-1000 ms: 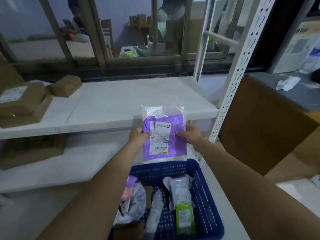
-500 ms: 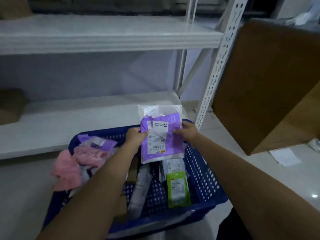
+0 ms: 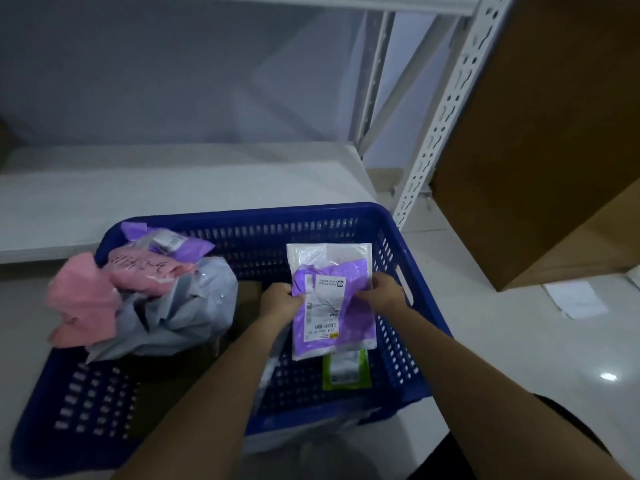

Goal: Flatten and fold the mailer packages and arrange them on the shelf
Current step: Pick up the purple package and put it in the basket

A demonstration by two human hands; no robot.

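The purple mailer (image 3: 332,299) hangs label-up over the right half of the blue basket (image 3: 242,216). The left hand (image 3: 281,299) and right hand (image 3: 386,292) each pinch a side edge, probably to pull it taut and flat for folding. Pink and grey mailers (image 3: 138,292) are heaped at the basket's left. Behind it, the low shelf (image 3: 173,188) waits.

A clear mailer (image 3: 332,299) with purple contents and a white shipping label is pinched at both side edges between the fingers (image 3: 294,296), hanging upright; further mailers, pink (image 3: 86,299) and grey (image 3: 180,313), lie crumpled left of them.
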